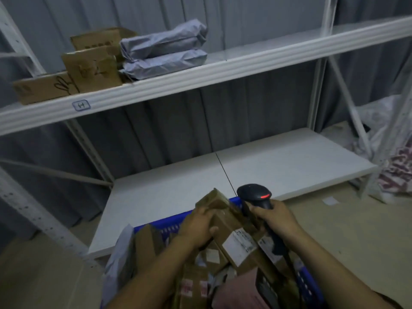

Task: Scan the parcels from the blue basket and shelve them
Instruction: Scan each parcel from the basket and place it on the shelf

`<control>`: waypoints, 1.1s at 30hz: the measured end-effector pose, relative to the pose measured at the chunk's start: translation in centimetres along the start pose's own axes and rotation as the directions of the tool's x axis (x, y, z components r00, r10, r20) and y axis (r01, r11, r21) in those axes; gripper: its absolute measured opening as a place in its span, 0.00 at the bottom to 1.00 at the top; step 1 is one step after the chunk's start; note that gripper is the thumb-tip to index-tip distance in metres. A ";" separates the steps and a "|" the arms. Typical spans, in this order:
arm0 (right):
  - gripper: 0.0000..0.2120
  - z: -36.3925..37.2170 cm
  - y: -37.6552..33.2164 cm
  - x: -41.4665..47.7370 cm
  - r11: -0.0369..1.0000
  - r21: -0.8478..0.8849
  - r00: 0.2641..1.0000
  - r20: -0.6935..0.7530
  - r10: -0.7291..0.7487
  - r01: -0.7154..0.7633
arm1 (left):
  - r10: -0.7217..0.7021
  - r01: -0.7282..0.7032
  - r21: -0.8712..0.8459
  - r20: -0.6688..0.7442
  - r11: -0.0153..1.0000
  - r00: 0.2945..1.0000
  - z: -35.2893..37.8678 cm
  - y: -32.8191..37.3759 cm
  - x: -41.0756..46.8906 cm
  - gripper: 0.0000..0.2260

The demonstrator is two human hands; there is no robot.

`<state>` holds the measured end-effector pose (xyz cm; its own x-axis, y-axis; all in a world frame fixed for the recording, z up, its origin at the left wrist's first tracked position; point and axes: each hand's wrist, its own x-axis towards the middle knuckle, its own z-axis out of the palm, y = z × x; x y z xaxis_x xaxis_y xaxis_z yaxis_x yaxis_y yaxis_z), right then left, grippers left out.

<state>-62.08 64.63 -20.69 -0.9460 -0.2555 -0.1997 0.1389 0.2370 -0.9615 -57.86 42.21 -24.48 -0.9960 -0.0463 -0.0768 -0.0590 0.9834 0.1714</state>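
— Fingers (201,212) of the left hand (198,228)?
— Curled over a cardboard parcel (231,221), held just above the crowded blue basket (165,226).
— And the right hand (275,216)?
— Wrapped round the black scanner (256,192), just beside that parcel.
— The upper shelf (223,72)?
— Boxes (91,70) and grey bags (165,41) lie there.

A single wide-angle view from the person's head looks forward and down, close over the blue basket (162,224) at the near edge, with the shelf rack (200,74) farther ahead.
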 end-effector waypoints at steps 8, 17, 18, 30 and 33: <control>0.09 -0.6 1.8 5.2 0.997 -0.075 1.000 0.009 0.029 -0.028 | -0.275 0.274 -0.108 0.007 0.956 0.961 6.0 0.2 4.8 0.25; 0.10 1.0 2.6 7.3 0.993 -0.093 0.984 0.154 0.086 -0.072 | -0.572 0.506 -0.684 0.157 0.526 0.805 6.4 1.8 4.6 0.09; 0.09 1.2 2.6 7.1 0.994 -0.083 0.981 0.172 0.085 -0.071 | -0.585 0.446 -0.743 0.090 0.500 0.806 6.4 1.0 3.9 0.16; 0.14 5.3 1.6 2.3 0.874 0.350 0.910 0.358 0.207 -0.336 | -0.778 -0.044 -0.995 -0.095 0.086 0.621 -2.7 -3.7 -3.2 0.36; 0.15 6.0 1.2 0.8 0.782 0.423 0.855 0.449 0.258 -0.458 | -0.746 -0.018 -0.992 -0.104 0.123 0.657 -2.7 -2.8 -4.5 0.36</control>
<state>-60.91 59.08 -23.14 -0.6415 -0.5784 -0.5038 0.6659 -0.0939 -0.7401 -53.35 39.21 -21.93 -0.6178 -0.7827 -0.0758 -0.0560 -0.0523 0.9971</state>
